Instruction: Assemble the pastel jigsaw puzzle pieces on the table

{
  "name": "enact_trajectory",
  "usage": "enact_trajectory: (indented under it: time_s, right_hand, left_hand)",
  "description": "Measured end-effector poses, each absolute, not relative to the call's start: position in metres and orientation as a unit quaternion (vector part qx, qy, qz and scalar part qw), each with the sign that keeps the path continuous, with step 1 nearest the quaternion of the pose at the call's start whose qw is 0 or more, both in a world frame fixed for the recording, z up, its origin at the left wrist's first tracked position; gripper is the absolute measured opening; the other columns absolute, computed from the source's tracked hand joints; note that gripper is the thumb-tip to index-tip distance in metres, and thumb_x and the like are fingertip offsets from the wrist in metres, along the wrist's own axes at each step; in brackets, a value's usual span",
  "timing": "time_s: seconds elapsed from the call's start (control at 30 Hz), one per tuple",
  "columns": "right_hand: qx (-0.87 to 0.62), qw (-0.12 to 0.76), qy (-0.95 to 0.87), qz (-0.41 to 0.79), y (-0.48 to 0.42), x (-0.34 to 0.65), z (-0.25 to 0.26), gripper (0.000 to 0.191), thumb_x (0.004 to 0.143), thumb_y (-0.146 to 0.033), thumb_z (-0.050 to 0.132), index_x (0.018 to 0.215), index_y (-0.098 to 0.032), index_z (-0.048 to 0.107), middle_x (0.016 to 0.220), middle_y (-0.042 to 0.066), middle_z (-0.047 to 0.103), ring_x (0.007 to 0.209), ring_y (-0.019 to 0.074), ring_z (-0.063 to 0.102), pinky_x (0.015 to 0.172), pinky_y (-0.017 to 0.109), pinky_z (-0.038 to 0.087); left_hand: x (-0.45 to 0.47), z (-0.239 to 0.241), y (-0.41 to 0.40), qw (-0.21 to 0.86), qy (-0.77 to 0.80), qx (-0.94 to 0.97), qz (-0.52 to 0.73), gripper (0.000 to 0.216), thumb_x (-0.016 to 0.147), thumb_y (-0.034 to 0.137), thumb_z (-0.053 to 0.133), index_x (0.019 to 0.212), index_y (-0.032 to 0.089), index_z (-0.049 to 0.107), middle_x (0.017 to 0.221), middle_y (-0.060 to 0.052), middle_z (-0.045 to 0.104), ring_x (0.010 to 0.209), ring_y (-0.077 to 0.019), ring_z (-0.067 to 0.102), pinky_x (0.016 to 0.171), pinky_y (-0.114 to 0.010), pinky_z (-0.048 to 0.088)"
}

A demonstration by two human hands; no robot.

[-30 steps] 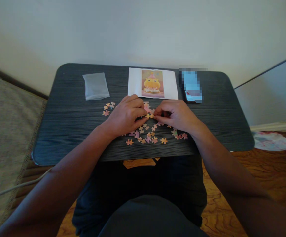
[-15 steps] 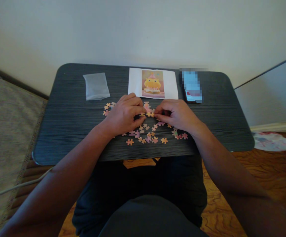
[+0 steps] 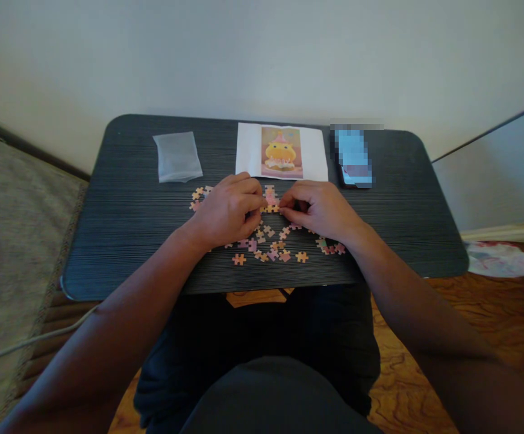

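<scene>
Both hands meet at the middle of a dark table (image 3: pixel 121 235). My left hand (image 3: pixel 228 210) and my right hand (image 3: pixel 320 208) are closed in pinches on small orange puzzle pieces (image 3: pixel 271 208) held between their fingertips. Several loose pink and orange puzzle pieces (image 3: pixel 271 250) lie scattered on the table under and in front of the hands. A few more pieces (image 3: pixel 197 194) sit to the left of my left hand.
A white sheet with a picture of a yellow character (image 3: pixel 282 152) lies behind the hands. A clear plastic bag (image 3: pixel 177 157) lies at the back left, and a phone (image 3: pixel 355 158) at the back right. A wall stands behind the table. Cloth (image 3: pixel 499 259) lies on the wooden floor at right.
The hands have stayed together at the same spot, with only small finger shifts on the orange pieces.
</scene>
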State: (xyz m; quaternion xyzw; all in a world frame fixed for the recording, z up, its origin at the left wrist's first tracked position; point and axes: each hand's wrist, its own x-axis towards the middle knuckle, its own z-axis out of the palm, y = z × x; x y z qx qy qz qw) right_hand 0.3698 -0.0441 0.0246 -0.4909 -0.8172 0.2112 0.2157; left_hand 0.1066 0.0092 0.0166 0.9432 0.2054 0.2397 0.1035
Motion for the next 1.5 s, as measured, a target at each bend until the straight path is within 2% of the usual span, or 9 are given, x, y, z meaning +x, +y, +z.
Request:
enact_trajectory:
  time_s: [0.27, 0.4, 0.7, 0.97, 1.17, 1.33, 1.5]
  right_hand:
    - [-0.49, 0.218, -0.815, 0.221, -0.044, 0.37, 0.025, 0.008, 0.098, -0.027, 0.075, 0.102, -0.023, 0.08, 0.092, 0.002, 0.078, 0.083, 0.0196, 0.068, 0.078, 0.036, 0.047]
    - [-0.496, 0.232, -0.806, 0.225, -0.045, 0.37, 0.025, 0.008, 0.098, -0.027, 0.074, 0.101, -0.023, 0.08, 0.091, 0.002, 0.078, 0.079, 0.0182, 0.066, 0.077, 0.036, 0.046]
    - [-0.482, 0.219, -0.819, 0.22, -0.046, 0.367, 0.025, 0.011, 0.102, -0.032, 0.072, 0.104, -0.025, 0.08, 0.097, 0.003, 0.079, 0.089, 0.0211, 0.07, 0.084, 0.037, 0.05]
    - [-0.484, 0.22, -0.817, 0.222, -0.046, 0.366, 0.025, 0.013, 0.103, -0.034, 0.07, 0.104, -0.025, 0.079, 0.099, 0.004, 0.08, 0.091, 0.0225, 0.071, 0.085, 0.039, 0.051]
    - [-0.489, 0.231, -0.811, 0.222, -0.047, 0.366, 0.024, 0.013, 0.102, -0.034, 0.072, 0.108, -0.025, 0.079, 0.1, 0.004, 0.08, 0.094, 0.023, 0.072, 0.088, 0.039, 0.052]
    - [-0.491, 0.221, -0.816, 0.212, -0.047, 0.362, 0.021, 0.017, 0.102, -0.036, 0.073, 0.114, -0.025, 0.078, 0.103, 0.005, 0.079, 0.094, 0.0232, 0.071, 0.088, 0.039, 0.051]
    - [-0.494, 0.213, -0.818, 0.204, -0.047, 0.359, 0.02, 0.013, 0.1, -0.033, 0.073, 0.109, -0.024, 0.077, 0.102, 0.005, 0.075, 0.093, 0.0231, 0.069, 0.087, 0.038, 0.051]
  left_hand:
    - [0.106, 0.014, 0.01, 0.098, 0.199, 0.944, 0.244, 0.025, 0.102, 0.016, 0.06, 0.095, 0.014, 0.084, 0.096, -0.011, 0.076, 0.094, -0.026, 0.07, 0.084, -0.044, 0.059]
    - [0.107, 0.013, 0.01, 0.11, 0.2, 0.939, 0.256, 0.025, 0.103, 0.017, 0.06, 0.098, 0.014, 0.084, 0.098, -0.012, 0.076, 0.096, -0.0268, 0.07, 0.085, -0.045, 0.06]
    - [0.105, 0.011, 0.013, 0.171, 0.187, 0.927, 0.275, 0.028, 0.103, 0.012, 0.06, 0.113, 0.019, 0.086, 0.127, -0.011, 0.081, 0.122, -0.0283, 0.073, 0.107, -0.051, 0.062]
    - [0.107, 0.007, 0.015, 0.18, 0.187, 0.927, 0.271, 0.028, 0.106, 0.017, 0.06, 0.112, 0.019, 0.088, 0.127, -0.011, 0.085, 0.12, -0.0277, 0.078, 0.107, -0.05, 0.064]
    - [0.106, 0.006, 0.015, 0.171, 0.18, 0.928, 0.278, 0.029, 0.109, 0.02, 0.061, 0.121, 0.017, 0.086, 0.128, -0.013, 0.085, 0.12, -0.028, 0.079, 0.107, -0.049, 0.065]
    - [0.107, 0.007, 0.015, 0.172, 0.174, 0.929, 0.278, 0.031, 0.108, 0.018, 0.06, 0.126, 0.018, 0.085, 0.131, -0.012, 0.085, 0.121, -0.028, 0.078, 0.107, -0.051, 0.065]
    - [0.107, 0.01, 0.015, 0.173, 0.169, 0.935, 0.259, 0.034, 0.106, 0.013, 0.059, 0.125, 0.022, 0.087, 0.13, -0.009, 0.086, 0.119, -0.027, 0.077, 0.105, -0.049, 0.066]
